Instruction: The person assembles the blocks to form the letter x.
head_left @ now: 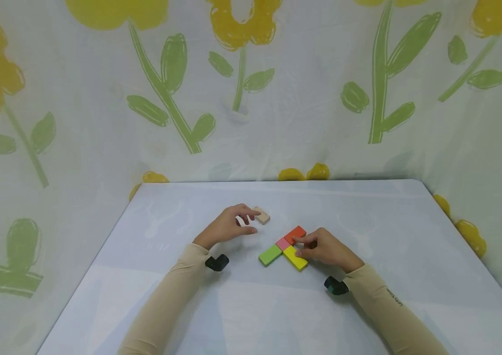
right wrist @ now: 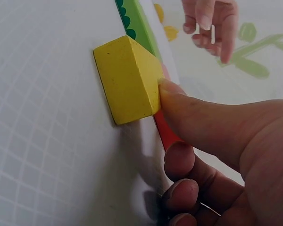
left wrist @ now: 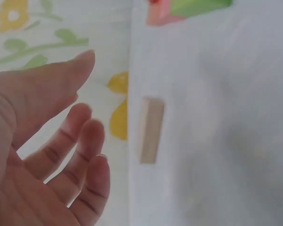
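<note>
Near the table's far side, my left hand (head_left: pixel 230 224) hovers with fingers parted and nothing between them, close to a plain wooden block (head_left: pixel 262 215). That same wooden block (left wrist: pixel 152 131) lies apart from the fingertips in the left wrist view. A yellow block (head_left: pixel 295 259), an orange-red block (head_left: pixel 296 234), a small pink block (head_left: pixel 282 244) and a green block (head_left: pixel 270 255) lie together in a T-like shape. My right hand (head_left: pixel 328 250) rests its thumb on the yellow block (right wrist: pixel 125 82), with the index fingertip by the orange-red block (right wrist: pixel 166 134); the other fingers are bent.
The white table (head_left: pixel 162 305) has its far edge against a hanging cloth (head_left: pixel 286 118) printed with yellow flowers. Small black cameras sit at the left wrist (head_left: pixel 217 263) and right wrist (head_left: pixel 336 286). The cloth also runs along both sides.
</note>
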Demonstrator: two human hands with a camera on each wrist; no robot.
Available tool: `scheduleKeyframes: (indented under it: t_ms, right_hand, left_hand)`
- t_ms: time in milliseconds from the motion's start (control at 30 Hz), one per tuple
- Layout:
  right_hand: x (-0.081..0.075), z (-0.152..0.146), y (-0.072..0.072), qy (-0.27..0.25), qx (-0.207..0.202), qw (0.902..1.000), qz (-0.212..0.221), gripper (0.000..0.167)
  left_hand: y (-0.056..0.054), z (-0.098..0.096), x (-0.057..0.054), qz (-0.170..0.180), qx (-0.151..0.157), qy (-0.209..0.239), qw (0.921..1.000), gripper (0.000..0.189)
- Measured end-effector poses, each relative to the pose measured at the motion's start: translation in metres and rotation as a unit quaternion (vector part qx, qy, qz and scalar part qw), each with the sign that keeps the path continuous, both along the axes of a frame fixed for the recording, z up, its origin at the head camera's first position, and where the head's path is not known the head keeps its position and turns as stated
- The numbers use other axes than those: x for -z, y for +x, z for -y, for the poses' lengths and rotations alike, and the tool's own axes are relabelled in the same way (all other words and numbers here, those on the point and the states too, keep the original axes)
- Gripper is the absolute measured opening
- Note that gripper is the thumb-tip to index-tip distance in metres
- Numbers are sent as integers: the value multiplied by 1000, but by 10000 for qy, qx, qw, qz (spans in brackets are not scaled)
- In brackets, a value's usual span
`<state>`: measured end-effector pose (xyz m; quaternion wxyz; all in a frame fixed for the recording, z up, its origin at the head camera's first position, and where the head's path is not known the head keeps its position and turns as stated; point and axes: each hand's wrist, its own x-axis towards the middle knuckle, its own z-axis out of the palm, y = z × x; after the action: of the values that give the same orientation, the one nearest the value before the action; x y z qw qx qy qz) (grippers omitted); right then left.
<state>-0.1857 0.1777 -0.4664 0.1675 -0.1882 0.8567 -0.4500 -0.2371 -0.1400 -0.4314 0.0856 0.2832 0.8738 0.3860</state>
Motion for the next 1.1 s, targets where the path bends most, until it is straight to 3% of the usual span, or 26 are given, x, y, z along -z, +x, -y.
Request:
scheduleKeyframes:
  t_ms: [167, 333, 633, 933, 1100]
  right_hand:
    - [0, 1, 0, 50, 41, 10000, 39, 46]
    - [-3, 2, 2, 35, 73, 10000, 41, 46]
    - [-4, 3, 3, 80, 138, 9998, 100, 45]
    - [-3, 3, 2, 88, 176, 9996, 199, 46]
    - [-3, 3, 2, 174, 261, 9993, 209, 46]
  left_hand:
    - [-15, 11, -13, -128, -207, 119, 9996, 49]
    - [-30, 16, -17, -120, -348, 85, 9993, 49]
    - [-49, 15, -6, 299, -426, 305, 9982, 52]
    - [-59, 12, 11, 1007, -837, 378, 9907, 51]
    - [-63, 9, 16, 1126, -879, 331, 9892, 51]
